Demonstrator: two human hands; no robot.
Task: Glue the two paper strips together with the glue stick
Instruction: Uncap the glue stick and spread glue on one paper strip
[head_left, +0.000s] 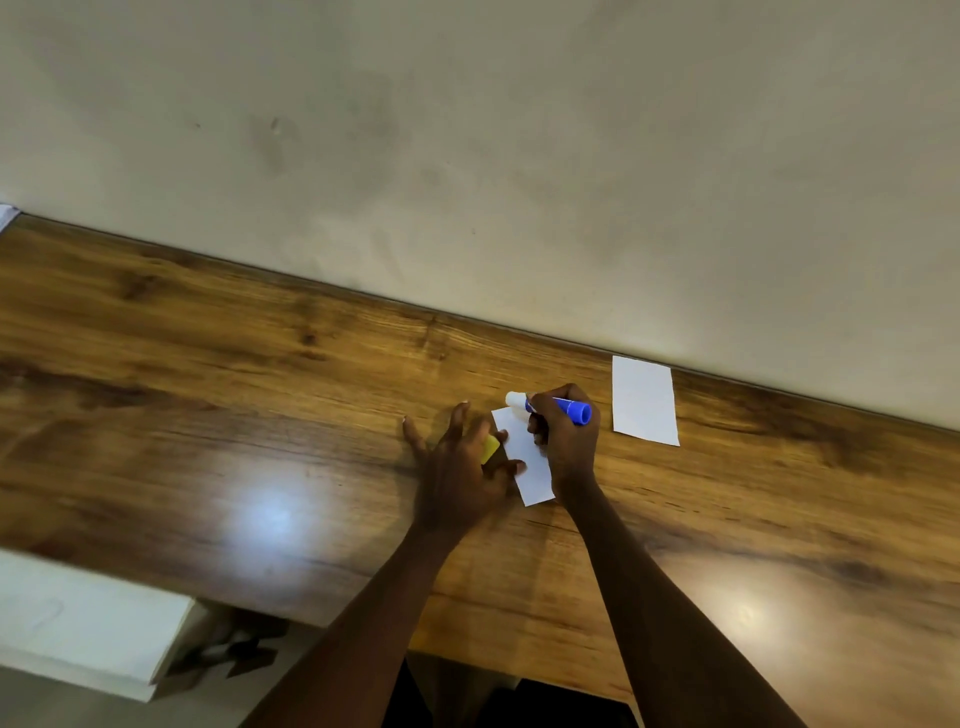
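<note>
A white paper strip (524, 457) lies on the wooden table (260, 415) between my hands. My right hand (563, 431) is shut on the blue glue stick (563, 408), whose white tip rests at the strip's far end. My left hand (457, 462) presses its fingertips on the strip's left edge, with fingers spread, and holds a yellow cap (489, 449) between two fingers. A second white paper strip (644, 401) lies apart to the right, near the wall.
The table's far edge meets a beige wall (519, 156). A white box-like object (88, 623) sits below the table's near edge at the lower left. Dark clothing shows at the bottom centre.
</note>
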